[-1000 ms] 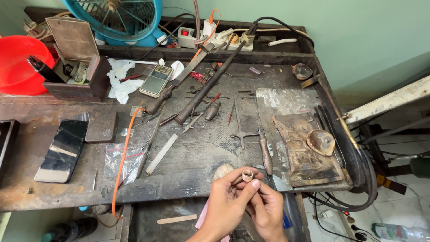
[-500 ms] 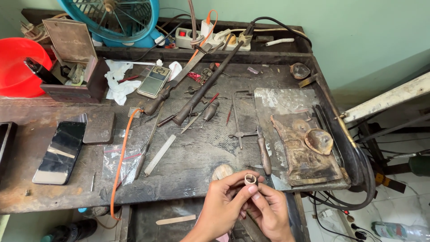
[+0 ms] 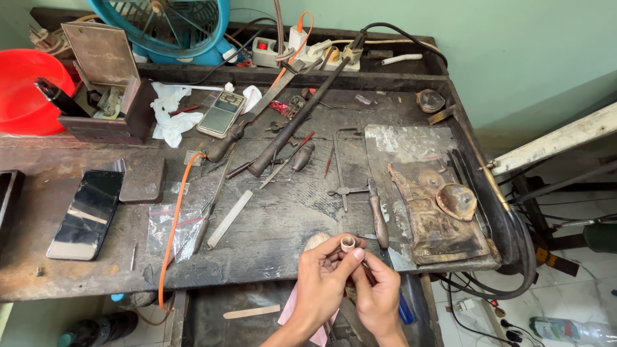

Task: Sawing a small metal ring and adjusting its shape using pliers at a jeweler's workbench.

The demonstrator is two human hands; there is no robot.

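small pale metal ring [image 3: 348, 243] pinched between thumb and fingertips of left hand [image 3: 323, 281], held upright just off the near edge of the dark, scuffed workbench [image 3: 276, 225]. right hand [image 3: 378, 297] closed against the left from below, fingers curled around a thin tool whose tip meets the ring; tool itself mostly hidden. just beyond the ring, a wooden-handled file [image 3: 378, 214], and beside that a small frame saw [image 3: 340, 168]. to the right, a worn charred pad [image 3: 432, 218] with a shallow dish [image 3: 456, 201] on it. to the left, a flat white stick [image 3: 229, 219], an orange cord [image 3: 172, 228] and a clear plastic bag [image 3: 168, 225]. further left, a black phone [image 3: 87, 213]. at the back, a pocket scale [image 3: 221, 114], a red bowl [image 3: 22, 90] and a blue fan [image 3: 168, 24].
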